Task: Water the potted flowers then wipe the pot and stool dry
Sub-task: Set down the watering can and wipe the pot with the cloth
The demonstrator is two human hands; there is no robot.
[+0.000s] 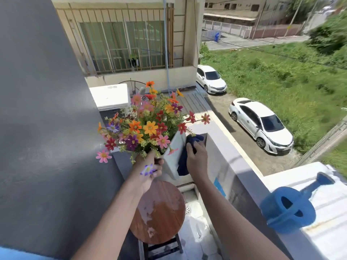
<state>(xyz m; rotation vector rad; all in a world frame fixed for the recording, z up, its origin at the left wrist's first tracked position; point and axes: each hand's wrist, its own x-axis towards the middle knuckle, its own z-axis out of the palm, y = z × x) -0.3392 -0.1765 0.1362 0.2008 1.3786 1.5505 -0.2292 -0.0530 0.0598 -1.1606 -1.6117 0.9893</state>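
A white square pot (pixel 173 158) full of mixed orange, red, pink and purple flowers (pixel 148 126) is lifted and tilted above the round wooden stool (pixel 159 212). My left hand (pixel 150 169) grips the pot at its near rim, partly behind the blooms. My right hand (pixel 196 156) presses a dark blue cloth (pixel 185 162) against the pot's right side. The stool's seat shows wet patches. A blue watering can (pixel 289 209) stands on the white ledge at the right.
A grey wall (pixel 47 109) closes the left side. The balcony parapet (pixel 234 166) runs along the right, with a drop to parked white cars (pixel 261 124) below. A floor drain (pixel 187 209) lies beside the stool on the wet tiled floor.
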